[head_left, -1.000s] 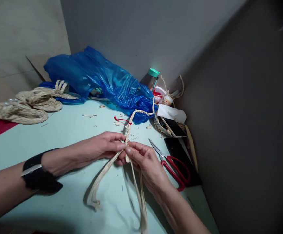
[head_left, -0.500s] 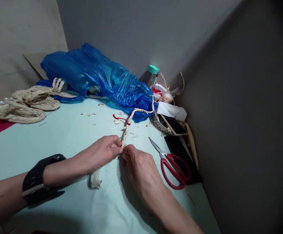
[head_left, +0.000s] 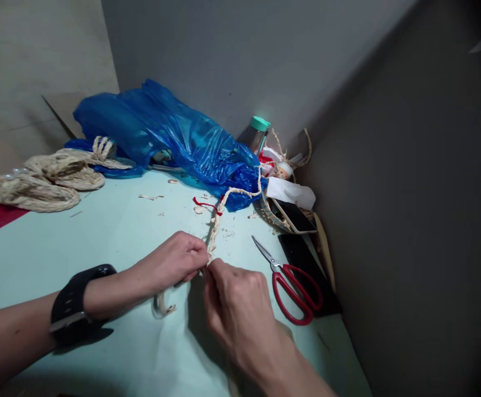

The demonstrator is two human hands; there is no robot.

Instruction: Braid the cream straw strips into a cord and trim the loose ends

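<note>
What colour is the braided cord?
The braided cord is pale cream, clearest in the head view.

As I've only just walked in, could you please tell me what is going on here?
A person is working a pale braided cord with both bare hands: the left hand and right hand meet closely, gripping its near part. The cord runs away from them over the table to the blue plastic bag, with a red thread at it partway. A loose strand end shows below the left hand. Red-handled scissors lie to the right, untouched.
</note>
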